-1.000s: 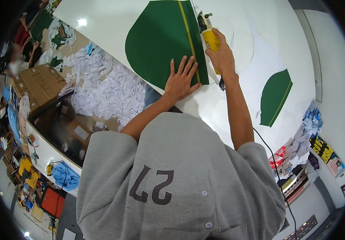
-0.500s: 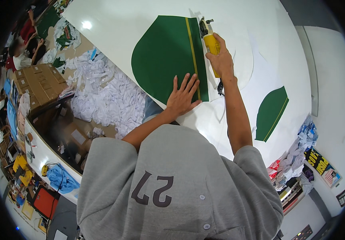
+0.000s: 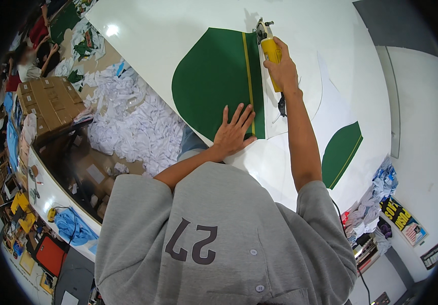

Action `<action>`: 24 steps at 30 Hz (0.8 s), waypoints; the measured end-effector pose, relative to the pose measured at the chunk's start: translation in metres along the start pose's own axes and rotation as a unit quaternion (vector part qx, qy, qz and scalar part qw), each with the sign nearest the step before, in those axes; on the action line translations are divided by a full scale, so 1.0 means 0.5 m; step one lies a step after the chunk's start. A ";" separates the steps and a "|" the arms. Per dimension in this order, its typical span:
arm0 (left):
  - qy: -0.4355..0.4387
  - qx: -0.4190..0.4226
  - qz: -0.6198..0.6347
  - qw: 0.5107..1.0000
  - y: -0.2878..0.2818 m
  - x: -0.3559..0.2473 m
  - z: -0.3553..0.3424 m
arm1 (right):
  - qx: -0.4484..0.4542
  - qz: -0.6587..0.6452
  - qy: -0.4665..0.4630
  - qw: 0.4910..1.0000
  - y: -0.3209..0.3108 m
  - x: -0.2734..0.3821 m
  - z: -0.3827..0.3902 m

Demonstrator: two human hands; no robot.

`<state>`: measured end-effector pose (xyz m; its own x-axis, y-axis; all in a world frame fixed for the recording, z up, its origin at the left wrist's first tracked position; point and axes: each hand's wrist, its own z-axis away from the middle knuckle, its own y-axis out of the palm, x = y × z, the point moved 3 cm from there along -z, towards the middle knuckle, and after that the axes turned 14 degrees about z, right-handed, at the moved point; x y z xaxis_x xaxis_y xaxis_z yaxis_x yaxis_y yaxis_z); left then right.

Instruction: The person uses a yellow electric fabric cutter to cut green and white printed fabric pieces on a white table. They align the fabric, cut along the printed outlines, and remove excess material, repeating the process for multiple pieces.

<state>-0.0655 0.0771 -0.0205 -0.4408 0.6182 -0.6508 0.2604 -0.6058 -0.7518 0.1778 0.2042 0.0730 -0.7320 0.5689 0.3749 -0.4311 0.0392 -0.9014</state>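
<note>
A large green fabric piece (image 3: 206,84) with a yellow stripe near its right edge lies flat on the white table (image 3: 153,30). My left hand (image 3: 235,131) rests on its near right part, fingers spread. My right hand (image 3: 284,71) is wrapped round the yellow body of a handheld electric fabric cutter (image 3: 271,50). The cutter's head is at the far right corner of the green piece, and its black cord end hangs by my wrist. White sheet material (image 3: 308,84) lies under and right of the cutter. A smaller green piece with a yellow stripe (image 3: 342,155) lies further right.
White fabric scraps (image 3: 132,122) cover the floor left of the table. Cardboard boxes (image 3: 51,104) stand beyond them, and other people sit at the far left. Another table holds blue cloth (image 3: 75,226). Bundled garments (image 3: 369,211) are piled at the right.
The cutter has moved away from me along the right edge of the green fabric, up to its far corner. My left hand stays flat on the fabric. The whole view has shifted slightly.
</note>
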 end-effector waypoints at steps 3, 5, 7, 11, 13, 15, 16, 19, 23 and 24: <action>0.010 -0.006 -0.017 1.000 -0.018 0.000 -0.003 | -0.015 -0.013 -0.017 1.000 0.002 -0.002 -0.032; 0.015 0.024 -0.003 1.000 -0.032 0.007 -0.005 | -0.015 -0.053 -0.009 0.998 0.001 -0.008 -0.050; 0.004 -0.028 -0.013 1.000 -0.057 0.030 -0.005 | -0.039 -0.144 0.001 0.989 -0.002 -0.011 -0.049; -0.022 -0.153 -0.013 0.988 -0.125 0.171 -0.017 | -0.041 -0.324 0.078 0.942 -0.046 -0.040 0.017; 0.045 -0.129 -0.085 0.987 -0.185 0.297 -0.027 | -0.054 -0.350 0.100 0.930 -0.083 -0.057 0.073; 0.171 -0.047 -0.243 0.954 -0.306 0.486 -0.038 | -0.072 -0.361 0.122 0.922 -0.120 -0.085 0.146; 0.251 -0.132 -0.206 0.936 -0.406 0.588 -0.048 | -0.090 -0.355 0.129 0.922 -0.136 -0.102 0.182; -0.218 -0.257 -0.284 0.898 -0.778 0.904 -0.002 | -0.135 -0.334 0.173 0.917 -0.166 -0.168 0.299; -0.388 -0.419 -0.353 0.741 -1.014 0.942 -0.022 | -0.194 -0.339 0.290 0.874 -0.143 -0.259 0.486; -0.327 -0.387 -0.302 0.807 -1.019 0.901 -0.068 | -0.208 -0.360 0.308 0.856 -0.129 -0.276 0.537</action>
<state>-0.3675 0.6811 0.0659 -0.9817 0.1341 -0.1352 0.1753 0.3587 -0.9169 0.1650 -0.0973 0.1375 0.1163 0.5943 0.7958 -0.3345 0.7779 -0.5321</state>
